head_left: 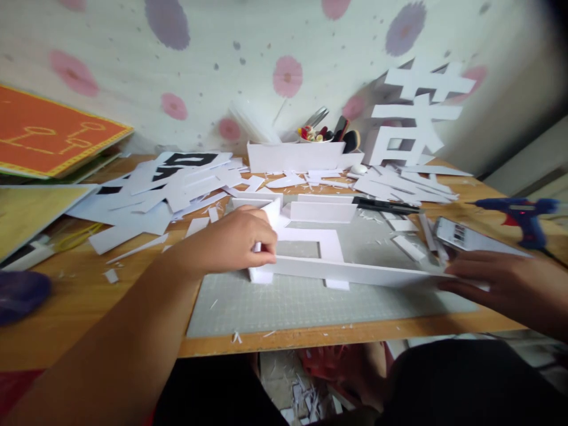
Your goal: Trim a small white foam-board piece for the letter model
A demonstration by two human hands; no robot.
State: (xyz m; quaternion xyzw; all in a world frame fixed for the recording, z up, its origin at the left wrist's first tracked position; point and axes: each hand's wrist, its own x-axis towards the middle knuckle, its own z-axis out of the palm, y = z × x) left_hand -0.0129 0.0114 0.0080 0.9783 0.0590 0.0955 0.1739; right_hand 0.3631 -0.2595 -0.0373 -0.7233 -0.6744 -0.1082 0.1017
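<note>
A long white strip (355, 273) stretches across the grey cutting mat (266, 307), standing on edge. My left hand (242, 239) pinches its left end against a white cut-out shape (332, 245) that lies on the mat. This shape has a rectangular opening and some upright white walls at its left side. At the strip's right end, my right hand (492, 284) holds it between thumb and fingers. Behind the shape stands a folded white piece (323, 210), with a black cutter (386, 205) at its right.
A blue glue gun (523, 216) stands at the right. White offcuts (177, 183) cover the wooden table's (146, 284) back left. A white box (293, 157) with tools and a white three-dimensional character (410, 118) stand at the back. An orange board (53, 130) is far left.
</note>
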